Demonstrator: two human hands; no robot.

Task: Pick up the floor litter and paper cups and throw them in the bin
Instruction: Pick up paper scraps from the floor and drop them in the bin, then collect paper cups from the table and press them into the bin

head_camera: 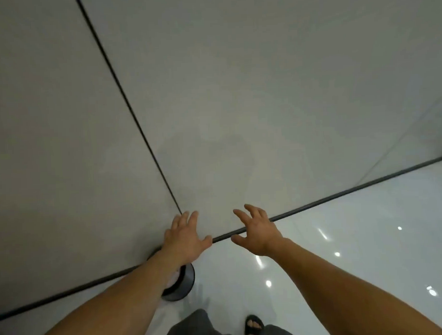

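left hand spread, empty | right hand loosely spread, empty | bin beneath left forearm, by wall

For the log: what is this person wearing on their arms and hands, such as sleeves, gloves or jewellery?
The left forearm and right forearm are bare to the frame edge, with no sleeves showing. The left hand and right hand wear no gloves. No watch, bracelet or ring is visible.

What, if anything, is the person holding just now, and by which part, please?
Nothing is held: the left hand and the right hand are both stretched out before the wall, fingers spread, with nothing in them.
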